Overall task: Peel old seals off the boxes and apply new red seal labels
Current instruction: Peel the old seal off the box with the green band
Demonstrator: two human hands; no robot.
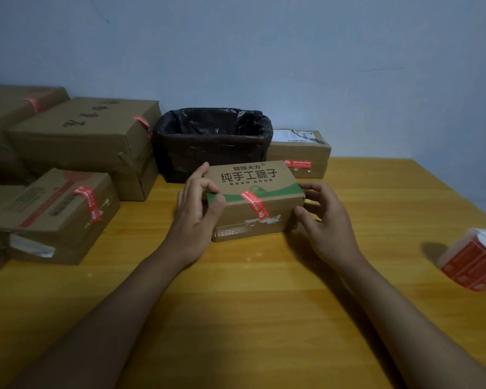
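the small box [255, 198] is sitting mid-desk [264, 290]; the left hand [197, 211] is clamping its end, steadying it, while the right hand [326, 217], fingers loosely apart, is nearing the red seal [254, 205].

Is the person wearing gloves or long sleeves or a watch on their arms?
No. Both arms are bare up to the bottom edge of the picture, with no sleeves showing. The left hand and the right hand have no gloves, and no watch, ring or bracelet can be seen. The fingernails look short and plain.
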